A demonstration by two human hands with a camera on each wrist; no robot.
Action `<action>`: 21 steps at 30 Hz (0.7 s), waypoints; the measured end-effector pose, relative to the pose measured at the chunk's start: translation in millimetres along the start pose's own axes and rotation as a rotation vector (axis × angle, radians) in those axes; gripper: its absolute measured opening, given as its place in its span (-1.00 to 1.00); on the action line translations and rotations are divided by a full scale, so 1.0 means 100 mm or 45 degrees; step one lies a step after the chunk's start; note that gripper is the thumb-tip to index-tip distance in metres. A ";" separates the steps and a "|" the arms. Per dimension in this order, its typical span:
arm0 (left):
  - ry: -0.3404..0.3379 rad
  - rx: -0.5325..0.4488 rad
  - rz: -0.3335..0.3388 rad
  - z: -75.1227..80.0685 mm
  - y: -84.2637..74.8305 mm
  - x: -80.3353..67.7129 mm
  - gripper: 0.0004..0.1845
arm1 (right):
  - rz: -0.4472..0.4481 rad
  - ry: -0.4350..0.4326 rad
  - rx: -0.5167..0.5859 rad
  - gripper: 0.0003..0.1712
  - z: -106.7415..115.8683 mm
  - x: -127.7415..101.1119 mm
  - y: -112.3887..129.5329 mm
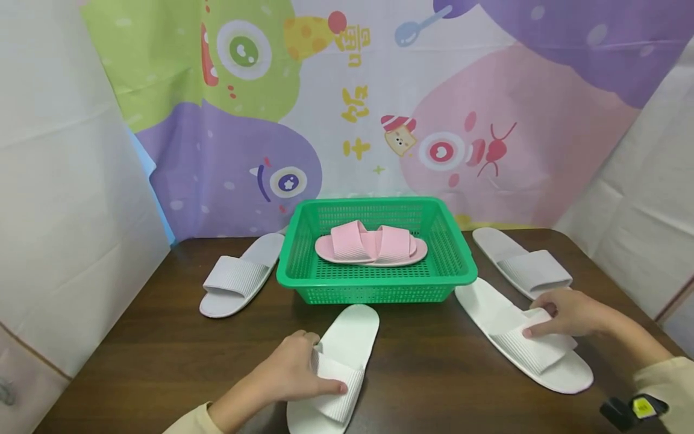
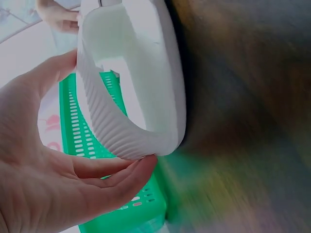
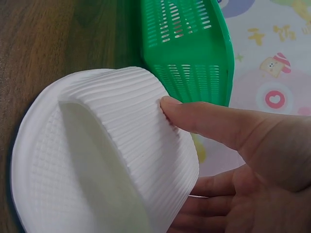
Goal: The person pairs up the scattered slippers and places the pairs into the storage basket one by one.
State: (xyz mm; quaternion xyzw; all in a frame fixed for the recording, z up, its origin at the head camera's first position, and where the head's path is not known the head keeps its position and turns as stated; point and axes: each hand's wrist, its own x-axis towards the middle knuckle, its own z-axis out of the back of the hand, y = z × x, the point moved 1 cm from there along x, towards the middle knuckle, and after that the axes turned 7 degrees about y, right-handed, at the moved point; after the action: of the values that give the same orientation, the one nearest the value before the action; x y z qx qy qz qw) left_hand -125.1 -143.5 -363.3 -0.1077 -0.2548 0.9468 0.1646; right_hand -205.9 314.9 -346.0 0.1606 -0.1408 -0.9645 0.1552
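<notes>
My left hand (image 1: 295, 371) grips the ribbed strap of a white slipper (image 1: 355, 328) in front of the basket, thumb across the strap and fingers at its far side. In the left wrist view, the strap arches between thumb and fingertips. Over on the right, my right hand (image 1: 569, 316) holds the strap of a second white slipper (image 1: 564, 374), its toe end towards me and its heel beside the basket's corner. The right wrist view has the thumb on the ribbed strap (image 3: 131, 121), the other fingers partly hidden behind it. A green basket (image 1: 374, 294) holds a pair of pink slippers (image 1: 373, 244).
One pale grey slipper (image 1: 235, 277) lies left of the basket, and another grey slipper (image 1: 534, 271) lies to the right, close behind my right hand. The brown wooden table (image 1: 423, 367) ends at a cartoon-printed cloth (image 1: 368, 175). A black strap with a yellow label (image 1: 644, 407) sits by the right sleeve.
</notes>
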 end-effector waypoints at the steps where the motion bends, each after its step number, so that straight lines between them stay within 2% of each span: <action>1: -0.001 0.007 -0.008 0.01 0.01 0.00 -0.08 | 0.007 0.000 0.001 -0.51 0.00 -0.01 0.00; 7: 0.032 0.049 -0.053 0.09 0.09 -0.03 -0.06 | 0.074 0.015 0.020 -0.56 -0.03 -0.07 -0.02; 10: 0.082 0.046 -0.073 0.15 0.14 -0.05 -0.07 | 0.130 0.027 0.029 -0.56 -0.04 -0.10 -0.04; 17: 0.223 -0.003 -0.120 0.28 0.29 -0.03 -0.05 | 0.190 0.122 0.048 -0.41 -0.04 -0.16 -0.09; 21: 0.262 -0.009 -0.148 0.34 0.38 0.00 -0.06 | 0.292 0.118 0.045 -0.42 -0.07 -0.17 -0.11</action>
State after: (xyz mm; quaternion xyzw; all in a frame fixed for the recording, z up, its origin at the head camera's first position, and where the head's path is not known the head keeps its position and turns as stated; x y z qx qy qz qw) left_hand -144.7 -189.0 -354.2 -0.1899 -0.2457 0.9186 0.2443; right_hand -190.5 329.1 -350.7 0.1905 -0.1678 -0.9293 0.2681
